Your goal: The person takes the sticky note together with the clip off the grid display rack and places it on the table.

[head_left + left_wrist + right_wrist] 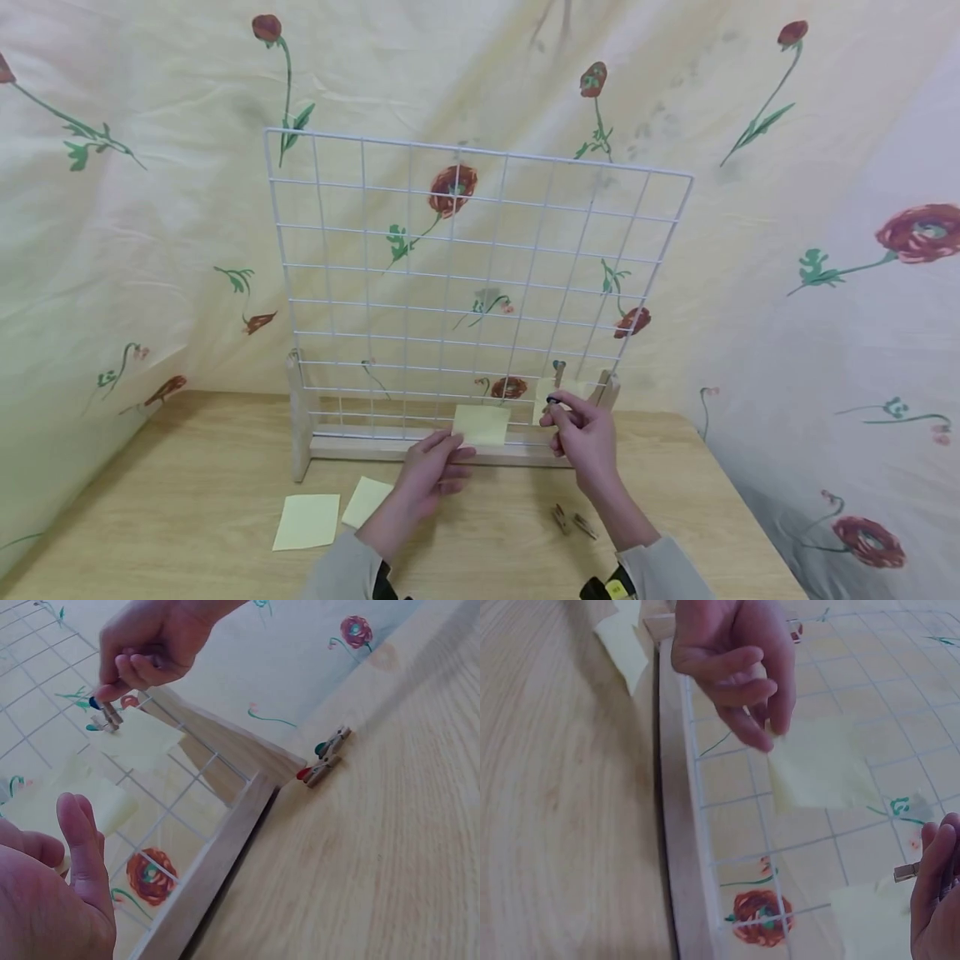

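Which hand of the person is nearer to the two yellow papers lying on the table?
Left: the left hand is just beyond and right of those papers; the right hand is clearly farther right.

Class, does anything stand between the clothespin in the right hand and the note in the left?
Nothing visible does: an open gap separates the clothespin from the held note, with the wire grid behind both.

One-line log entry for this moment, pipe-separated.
left hand: holds yellow note | right hand: pinches clothespin | tabletop: two loose clothespins
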Action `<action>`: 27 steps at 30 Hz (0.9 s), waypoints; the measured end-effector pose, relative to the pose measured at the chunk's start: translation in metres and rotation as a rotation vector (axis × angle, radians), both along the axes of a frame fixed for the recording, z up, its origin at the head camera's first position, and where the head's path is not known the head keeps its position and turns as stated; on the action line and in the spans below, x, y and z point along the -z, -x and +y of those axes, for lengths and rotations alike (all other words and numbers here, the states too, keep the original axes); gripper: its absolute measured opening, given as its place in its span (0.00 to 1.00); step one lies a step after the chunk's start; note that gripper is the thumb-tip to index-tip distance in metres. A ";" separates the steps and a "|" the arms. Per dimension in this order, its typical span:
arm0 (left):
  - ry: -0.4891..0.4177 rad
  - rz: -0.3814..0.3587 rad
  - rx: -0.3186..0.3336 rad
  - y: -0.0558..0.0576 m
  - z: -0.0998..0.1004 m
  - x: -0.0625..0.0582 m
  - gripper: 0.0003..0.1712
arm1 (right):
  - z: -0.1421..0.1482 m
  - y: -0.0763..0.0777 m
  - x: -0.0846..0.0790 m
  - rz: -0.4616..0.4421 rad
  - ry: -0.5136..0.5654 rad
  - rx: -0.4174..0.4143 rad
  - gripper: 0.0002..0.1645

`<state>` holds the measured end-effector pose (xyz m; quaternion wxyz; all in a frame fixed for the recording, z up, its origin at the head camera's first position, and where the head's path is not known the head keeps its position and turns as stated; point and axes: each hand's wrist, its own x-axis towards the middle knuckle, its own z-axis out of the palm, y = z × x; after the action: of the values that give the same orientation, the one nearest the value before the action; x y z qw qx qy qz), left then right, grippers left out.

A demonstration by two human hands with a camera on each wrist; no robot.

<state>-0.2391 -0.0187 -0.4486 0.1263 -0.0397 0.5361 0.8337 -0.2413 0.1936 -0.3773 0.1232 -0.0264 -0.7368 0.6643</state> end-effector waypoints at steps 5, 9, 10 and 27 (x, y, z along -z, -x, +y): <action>0.005 -0.005 0.016 -0.006 -0.006 0.003 0.36 | 0.008 -0.006 0.008 -0.036 -0.051 0.002 0.13; 0.011 -0.014 0.024 -0.010 -0.012 0.006 0.36 | 0.014 -0.011 0.012 -0.067 -0.105 0.008 0.13; 0.008 -0.019 0.026 -0.011 -0.013 0.007 0.37 | 0.016 -0.012 0.013 -0.071 -0.118 0.012 0.13; -0.009 -0.106 0.111 -0.037 -0.027 0.034 0.42 | 0.050 -0.028 0.055 -0.188 -0.202 0.023 0.21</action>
<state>-0.2021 -0.0457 -0.4823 0.2006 -0.0533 0.5261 0.8247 -0.2138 0.2433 -0.4327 0.0633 -0.0847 -0.8077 0.5800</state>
